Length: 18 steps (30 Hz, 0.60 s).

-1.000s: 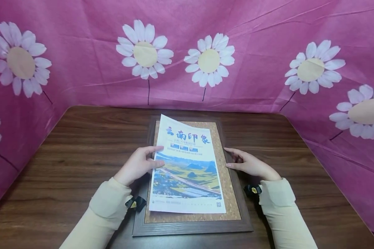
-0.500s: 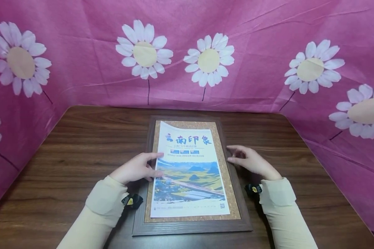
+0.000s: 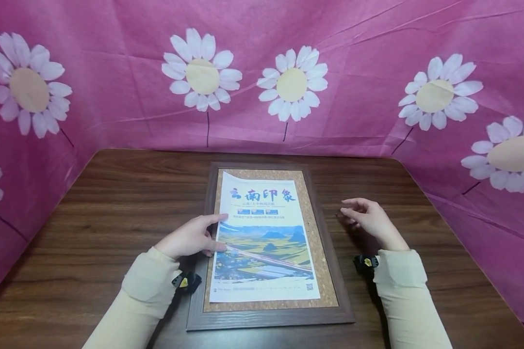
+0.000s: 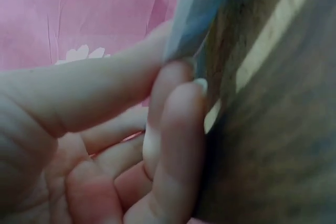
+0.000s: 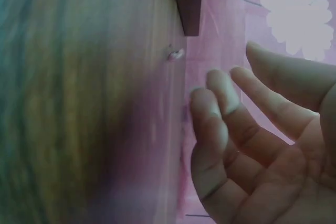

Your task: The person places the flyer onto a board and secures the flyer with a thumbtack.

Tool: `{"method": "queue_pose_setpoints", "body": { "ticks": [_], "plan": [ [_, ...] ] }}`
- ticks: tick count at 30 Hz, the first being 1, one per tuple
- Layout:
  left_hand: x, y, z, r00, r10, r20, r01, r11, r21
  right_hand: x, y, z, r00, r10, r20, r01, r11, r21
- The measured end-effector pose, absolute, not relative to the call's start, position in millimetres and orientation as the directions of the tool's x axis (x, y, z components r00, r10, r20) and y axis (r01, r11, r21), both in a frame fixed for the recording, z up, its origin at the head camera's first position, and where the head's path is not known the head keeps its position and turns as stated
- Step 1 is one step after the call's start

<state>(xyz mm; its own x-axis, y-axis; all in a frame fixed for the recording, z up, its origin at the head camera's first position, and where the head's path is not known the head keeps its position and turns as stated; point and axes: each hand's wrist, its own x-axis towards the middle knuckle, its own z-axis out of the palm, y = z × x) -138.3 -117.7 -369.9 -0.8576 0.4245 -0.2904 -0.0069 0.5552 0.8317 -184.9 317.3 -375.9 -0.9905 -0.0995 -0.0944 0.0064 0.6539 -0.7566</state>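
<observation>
My left hand (image 3: 189, 236) pinches the left edge of a printed paper poster (image 3: 266, 252), with the thumb on its front and fingers behind, as the left wrist view shows. Blue-purple Chinese characters and a landscape photo cover the sheet, whose upper left corner lifts a little. It lies over a framed cork board (image 3: 268, 320), slightly askew. To the right of the board, my right hand (image 3: 375, 223) hovers over the table with loosely bent fingers and nothing between them. Close to its fingertips is a tiny pale thing (image 5: 176, 54) on the table, too blurred to name.
The board rests on a dark wood-grain table (image 3: 113, 203). A pink cloth (image 3: 126, 97) printed with white daisies hangs behind the table and along both sides.
The poster's top has come down nearer the cork, and the sheet has shifted slightly toward me with my left hand. My right hand has moved right, away from the board's frame.
</observation>
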Motion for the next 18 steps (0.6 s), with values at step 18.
{"method": "queue_pose_setpoints", "body": {
  "ticks": [18],
  "plan": [
    [-141.1,-125.7,-358.2,-0.875,0.419,-0.241,0.103,0.649,0.754,-201.3,327.6,-377.0,-0.948,-0.258,-0.183,-0.045,0.682,-0.73]
  ]
}}
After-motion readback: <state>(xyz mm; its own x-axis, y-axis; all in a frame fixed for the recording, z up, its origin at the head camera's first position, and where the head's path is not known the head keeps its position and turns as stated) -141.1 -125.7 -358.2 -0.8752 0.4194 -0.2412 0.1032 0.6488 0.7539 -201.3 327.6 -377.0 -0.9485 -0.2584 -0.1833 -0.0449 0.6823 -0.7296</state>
